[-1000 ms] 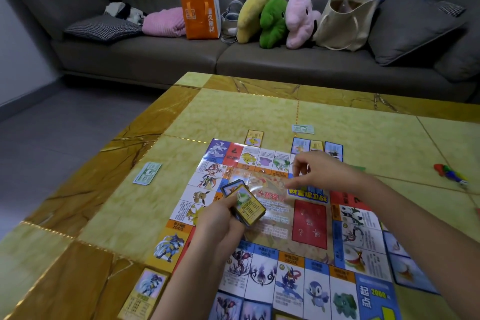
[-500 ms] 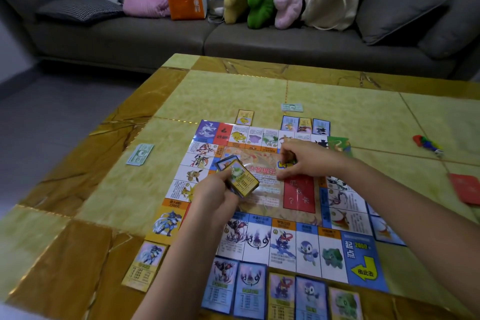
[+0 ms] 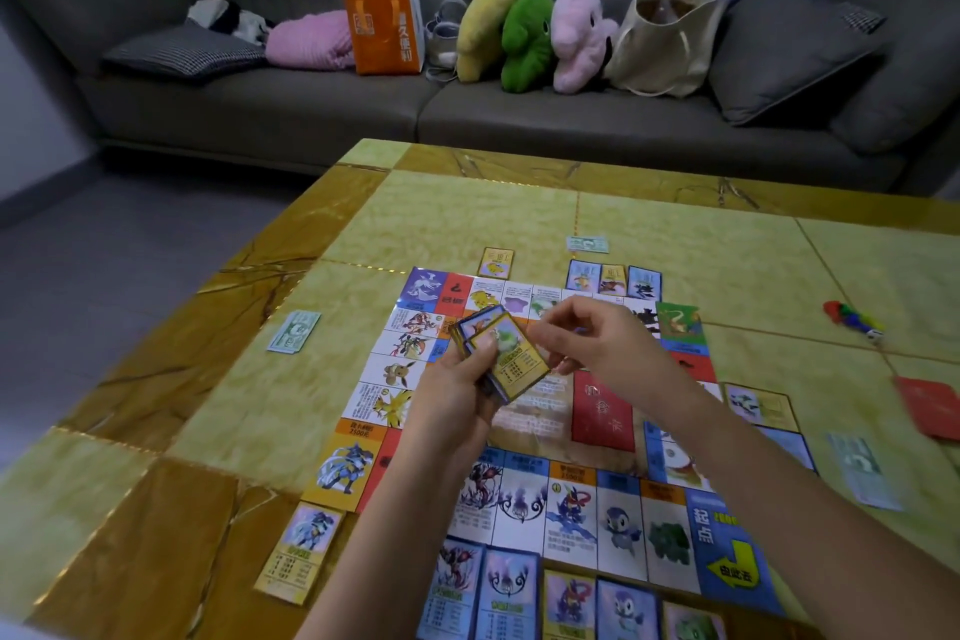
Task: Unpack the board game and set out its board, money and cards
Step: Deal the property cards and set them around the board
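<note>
Lying flat near the left edge of the yellow, marble-patterned bench [image 3: 218,411] is a pale green banknote [image 3: 293,332], with a single yellow creature card [image 3: 300,554] nearer the camera, just off the corner of the game board [image 3: 384,372]. The board is spread open on the bench, and its orange corner square [image 3: 345,463] reads "2500元". On the grey sofa [image 3: 311,114] behind stands an orange paper bag [image 3: 387,29] printed with white characters too small to read with certainty. Over the middle of the board, the left hand [image 3: 457,398] has its grip curled round a fanned stack of cards [image 3: 501,353], the top one yellow-framed and tilted. The right hand [image 3: 587,343] meets that top card at its right edge with thumb and fingers bent; whether the grip pinches the card cannot be told. A row of cards [image 3: 519,592] lines the near edge of the board. The blue corner square [image 3: 704,525] reads "起点" above a yellow arrow. Farther right on the bench lie coloured playing pieces [image 3: 852,317], another banknote [image 3: 865,468] and a red pack [image 3: 930,413].
</note>
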